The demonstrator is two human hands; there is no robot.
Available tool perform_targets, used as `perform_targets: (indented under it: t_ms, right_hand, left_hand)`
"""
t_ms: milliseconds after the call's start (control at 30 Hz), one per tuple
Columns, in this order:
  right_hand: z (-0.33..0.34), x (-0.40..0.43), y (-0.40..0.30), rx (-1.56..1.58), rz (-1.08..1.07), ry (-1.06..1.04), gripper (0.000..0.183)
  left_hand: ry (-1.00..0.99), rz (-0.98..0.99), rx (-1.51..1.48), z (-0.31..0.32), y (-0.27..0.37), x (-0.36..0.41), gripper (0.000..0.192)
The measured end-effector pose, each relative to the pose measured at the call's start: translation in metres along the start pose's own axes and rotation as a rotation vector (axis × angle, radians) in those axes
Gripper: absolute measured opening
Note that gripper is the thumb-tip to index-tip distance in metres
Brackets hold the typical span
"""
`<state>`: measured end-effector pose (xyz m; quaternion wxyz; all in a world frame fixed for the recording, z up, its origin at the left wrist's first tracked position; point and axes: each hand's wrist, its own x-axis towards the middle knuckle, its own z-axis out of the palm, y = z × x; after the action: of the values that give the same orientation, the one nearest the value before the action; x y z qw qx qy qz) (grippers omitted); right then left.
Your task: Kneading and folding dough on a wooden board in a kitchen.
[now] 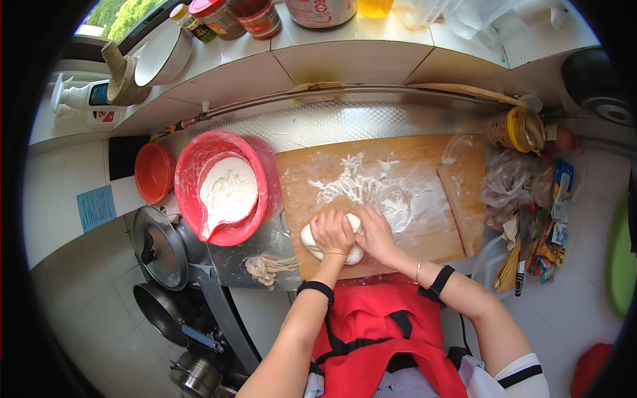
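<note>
A lump of white dough [354,255] lies near the front left of the wooden board [298,194]. My left hand [331,233] presses on its top with curled fingers. Against the dough's right side is my right hand [375,231], its fingers gripping the edge close to my left thumb. Loose white flour [353,181] is scattered over the board behind my hands. A wooden rolling pin [455,211] rests along the board's right side. Left of the board stands a red plastic basin [259,164] with a heap of flour [229,189] in it.
A crumpled cloth [270,270] lies at the board's front left corner. On the left are a small red bowl [155,174], a lidded pan [161,248] and a frying pan [161,313]. Plastic bags [507,179], a knife [523,244] and a yellow-lidded jar [520,130] sit right.
</note>
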<state>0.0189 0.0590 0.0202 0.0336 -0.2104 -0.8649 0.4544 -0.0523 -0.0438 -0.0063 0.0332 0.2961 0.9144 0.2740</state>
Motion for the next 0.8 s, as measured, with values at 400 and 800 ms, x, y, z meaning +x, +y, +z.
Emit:
perform_targets:
  t_ms: [400, 800]
  right_hand:
    - [0.000, 0.049, 0.009, -0.208, 0.234, -0.041, 0.028]
    - [-0.020, -0.040, -0.048, -0.105, -0.163, 0.003, 0.034]
  left_hand:
    - [0.040, 0.012, 0.099, 0.026, -0.007, 0.053, 0.024]
    - [-0.747, -0.169, 0.155, -0.024, -0.017, 0.048, 0.049]
